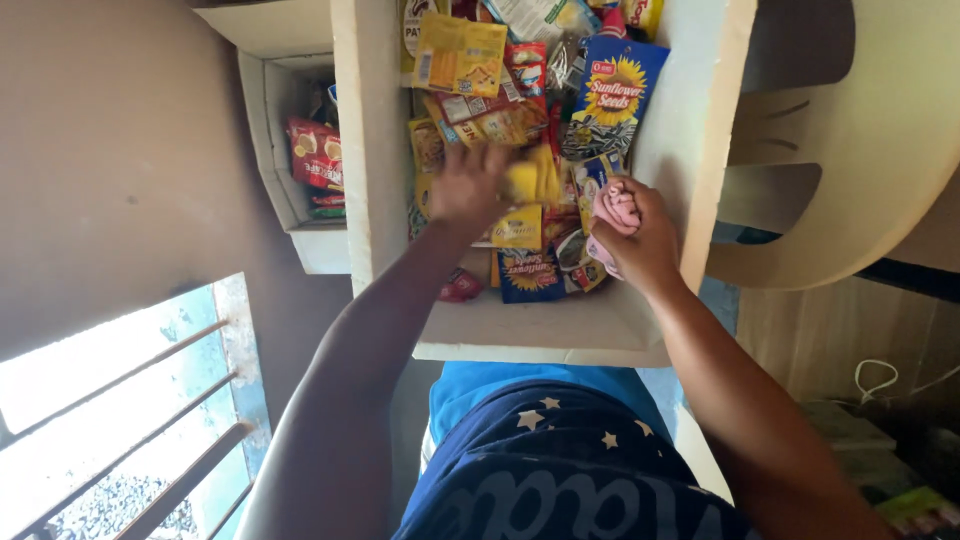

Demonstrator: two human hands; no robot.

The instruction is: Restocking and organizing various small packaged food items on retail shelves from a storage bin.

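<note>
While the left hand (468, 185) pinches a yellow snack packet (530, 180), the right hand (640, 240) squeezes a pink cloth (615, 207) (more packets crowd the white shelf (560, 335)).

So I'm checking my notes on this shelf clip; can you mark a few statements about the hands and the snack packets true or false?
1. The right hand grips a pink cloth. True.
2. The left hand rests on the window bars. False: it is up in the shelf compartment, on a yellow packet.
3. A blue sunflower-seed packet stands at the compartment's right. True.
4. The compartment holds only folded clothes. False: it is full of snack packets.
5. Red packets lie in the smaller compartment to the left. True.
</note>
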